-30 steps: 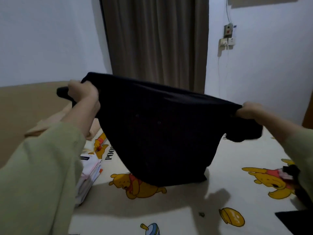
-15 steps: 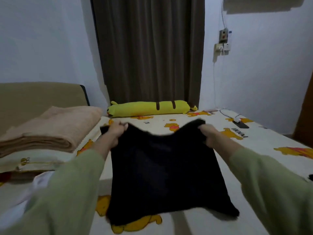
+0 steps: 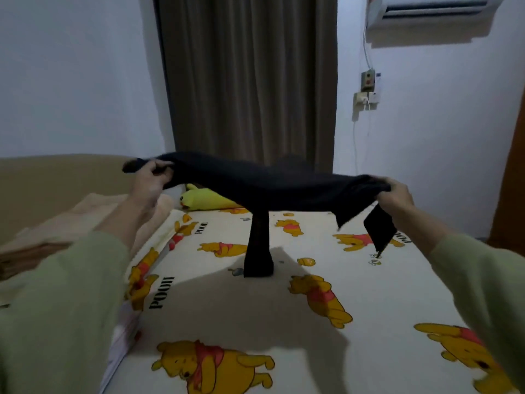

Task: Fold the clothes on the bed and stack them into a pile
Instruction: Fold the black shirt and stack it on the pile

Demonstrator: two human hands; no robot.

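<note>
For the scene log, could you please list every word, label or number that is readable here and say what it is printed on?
"POOH": printed in black on the bed sheet, sideways near the left edge.
"POOH": again on the sheet, farther back.
Partial black lettering on the sheet by the right hand, cut off by the black garment: unreadable.
Wall switch box: markings too small to read.
</note>
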